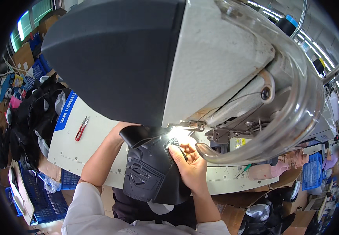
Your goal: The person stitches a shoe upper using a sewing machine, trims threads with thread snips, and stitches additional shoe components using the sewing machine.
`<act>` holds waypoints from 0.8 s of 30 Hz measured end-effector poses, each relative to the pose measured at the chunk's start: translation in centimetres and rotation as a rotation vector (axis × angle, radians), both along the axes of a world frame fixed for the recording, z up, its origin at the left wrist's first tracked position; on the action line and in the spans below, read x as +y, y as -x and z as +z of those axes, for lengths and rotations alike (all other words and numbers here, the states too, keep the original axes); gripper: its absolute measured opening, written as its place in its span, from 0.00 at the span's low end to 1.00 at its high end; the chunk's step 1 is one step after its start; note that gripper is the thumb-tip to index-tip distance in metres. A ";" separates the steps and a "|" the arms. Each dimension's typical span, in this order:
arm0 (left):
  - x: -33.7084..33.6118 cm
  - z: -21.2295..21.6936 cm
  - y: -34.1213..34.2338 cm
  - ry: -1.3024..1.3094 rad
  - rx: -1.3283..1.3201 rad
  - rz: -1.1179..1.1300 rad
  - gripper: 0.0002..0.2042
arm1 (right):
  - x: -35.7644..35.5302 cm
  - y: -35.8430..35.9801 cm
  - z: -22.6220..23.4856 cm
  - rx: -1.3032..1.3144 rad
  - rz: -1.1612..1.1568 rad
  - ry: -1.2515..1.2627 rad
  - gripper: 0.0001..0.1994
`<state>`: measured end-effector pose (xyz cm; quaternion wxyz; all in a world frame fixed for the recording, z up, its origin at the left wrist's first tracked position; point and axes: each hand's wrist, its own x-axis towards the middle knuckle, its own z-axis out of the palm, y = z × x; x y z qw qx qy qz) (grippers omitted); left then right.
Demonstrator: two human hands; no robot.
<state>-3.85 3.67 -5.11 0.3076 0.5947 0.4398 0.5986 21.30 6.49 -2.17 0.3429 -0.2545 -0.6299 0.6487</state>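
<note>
A black shoe upper (148, 172) with a raised panel pattern lies at the table's front edge, its far part beneath a sewing machine (220, 58). A bright lamp glares over the stitching spot, so the needle is hard to make out. My right hand (188, 160) pinches the upper's right edge between thumb and bent fingers, just below the light. From the left, my left forearm (105, 154) reaches behind the upper's curved black flap (134, 136). The machine's dark cover (110, 58) and that flap hide my left fingers.
Red-handled thread snips (81, 128) lie on the white table (95, 145), left of my arm. A pink bottle (269, 170) and a green-handled tool (244, 171) are at the right. Black shoe pieces (28, 117) heap up at the left, above a blue basket (50, 199).
</note>
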 end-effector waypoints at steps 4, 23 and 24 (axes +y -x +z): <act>2.6 0.4 0.3 -0.020 0.005 0.010 0.16 | 0.2 -0.3 -0.7 -0.033 -0.050 -0.015 0.11; 0.1 -0.3 0.1 -0.080 0.038 0.203 0.17 | -0.7 0.1 -1.4 0.061 -0.051 0.103 0.13; -0.3 -0.3 0.2 -0.079 0.044 0.214 0.17 | -0.7 0.2 -1.4 0.073 -0.073 0.099 0.11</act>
